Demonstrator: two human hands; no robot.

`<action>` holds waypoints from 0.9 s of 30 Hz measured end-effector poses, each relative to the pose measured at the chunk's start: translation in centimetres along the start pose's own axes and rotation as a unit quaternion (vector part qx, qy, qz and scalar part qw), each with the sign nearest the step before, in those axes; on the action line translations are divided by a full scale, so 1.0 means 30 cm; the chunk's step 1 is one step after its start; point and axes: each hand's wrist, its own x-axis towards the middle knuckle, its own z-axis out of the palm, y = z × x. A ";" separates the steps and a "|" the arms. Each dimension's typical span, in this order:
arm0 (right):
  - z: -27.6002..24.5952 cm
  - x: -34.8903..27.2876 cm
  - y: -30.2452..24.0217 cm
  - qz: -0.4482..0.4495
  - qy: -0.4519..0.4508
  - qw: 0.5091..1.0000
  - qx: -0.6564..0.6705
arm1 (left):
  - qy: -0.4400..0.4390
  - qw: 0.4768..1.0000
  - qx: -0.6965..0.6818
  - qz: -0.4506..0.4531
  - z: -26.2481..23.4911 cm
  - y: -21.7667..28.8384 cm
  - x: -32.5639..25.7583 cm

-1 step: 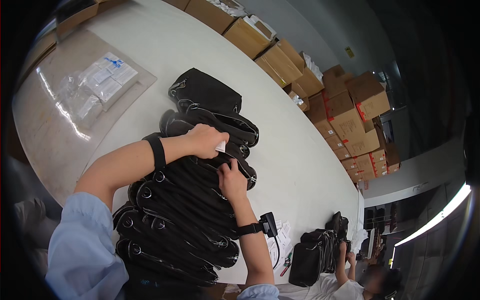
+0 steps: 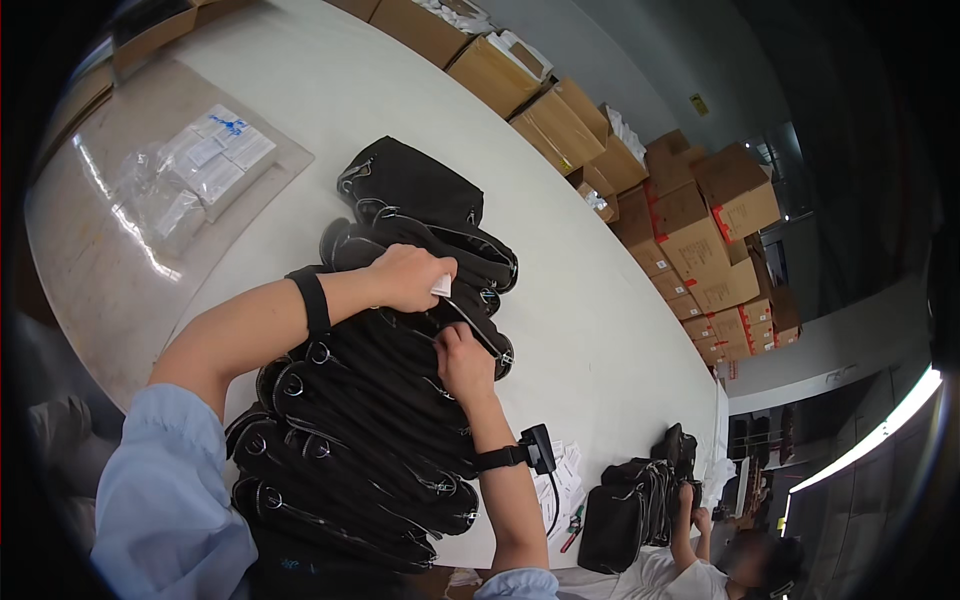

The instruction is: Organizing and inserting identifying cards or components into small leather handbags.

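Roughly ten black bags (image 2: pixel 400 400), two hands (image 2: pixel 405 278).

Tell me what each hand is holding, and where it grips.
Left hand pinches a small white slip by its edge. Right hand grips the zipped top edge of a black bag.

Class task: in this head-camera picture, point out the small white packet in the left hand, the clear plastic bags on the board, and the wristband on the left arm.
small white packet (image 2: pixel 441 285), head view, its exposed corner.
clear plastic bags (image 2: pixel 195 170), head view, middle of the pile.
wristband (image 2: pixel 313 300), head view, top of the strap.
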 end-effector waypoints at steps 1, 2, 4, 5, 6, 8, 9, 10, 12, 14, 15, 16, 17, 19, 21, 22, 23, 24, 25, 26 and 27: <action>-0.007 -0.005 -0.003 -0.020 0.002 1.000 0.007 | 0.009 1.000 -0.008 -0.001 0.000 -0.004 -0.001; -0.018 -0.022 -0.009 -0.039 0.005 0.999 0.015 | 0.019 1.000 -0.016 -0.002 0.004 -0.007 -0.007; -0.066 -0.021 -0.053 -0.090 0.105 0.989 0.044 | 0.028 0.999 -0.021 -0.004 0.007 -0.023 -0.028; -0.072 -0.006 -0.052 -0.079 0.151 0.985 0.032 | 0.033 0.999 -0.037 -0.012 0.002 -0.033 -0.026; -0.081 -0.003 -0.048 -0.062 0.195 0.979 0.020 | 0.033 0.998 -0.053 -0.017 0.005 -0.029 -0.021; -0.059 0.011 -0.027 -0.034 0.216 0.976 -0.025 | 0.038 0.996 -0.076 -0.033 0.011 -0.027 -0.018; -0.028 0.023 0.000 0.002 0.142 0.987 -0.069 | 0.030 0.996 -0.077 -0.038 0.006 -0.015 -0.015; 0.002 0.030 0.014 0.043 0.067 0.990 -0.112 | 0.018 0.996 -0.076 -0.038 0.002 0.003 -0.013; 0.039 0.064 0.011 0.110 -0.062 0.983 -0.130 | -0.008 0.998 -0.050 -0.036 -0.004 0.003 -0.019; 0.032 0.052 -0.022 0.085 -0.010 0.996 -0.019 | 0.007 0.988 -0.156 -0.021 -0.008 -0.024 -0.038; 0.020 0.050 -0.059 0.068 0.015 0.997 0.039 | 0.015 0.978 -0.208 -0.019 -0.012 -0.040 -0.051; -0.014 0.039 -0.107 0.045 0.101 0.978 0.178 | -0.047 0.894 -0.427 -0.129 -0.088 0.015 -0.085; -0.067 0.031 -0.170 0.101 0.073 0.931 0.342 | -0.042 0.804 -0.576 -0.141 -0.102 0.020 -0.129; -0.152 -0.002 -0.242 0.216 0.012 0.749 0.626 | -0.029 0.750 -0.655 -0.089 -0.083 0.039 -0.193; -0.166 -0.023 -0.242 0.184 -0.012 0.732 0.656 | -0.024 0.719 -0.689 -0.089 -0.072 0.094 -0.242; -0.171 -0.030 -0.242 0.167 -0.023 0.724 0.669 | -0.034 0.687 -0.719 -0.101 -0.065 0.120 -0.263; -0.172 -0.040 -0.251 0.179 -0.016 0.724 0.666 | -0.055 0.654 -0.747 -0.107 -0.070 0.148 -0.284; -0.179 -0.049 -0.265 0.187 -0.012 0.726 0.662 | -0.065 0.647 -0.752 -0.106 -0.056 0.160 -0.300; -0.187 -0.058 -0.284 0.196 -0.007 0.727 0.658 | -0.075 0.641 -0.756 -0.107 -0.040 0.167 -0.313; -0.199 -0.071 -0.314 0.188 0.016 0.723 0.664 | -0.091 0.660 -0.740 -0.094 -0.028 0.165 -0.321; -0.198 -0.089 -0.312 0.200 -0.005 0.719 0.666 | -0.094 0.658 -0.742 -0.088 -0.016 0.177 -0.333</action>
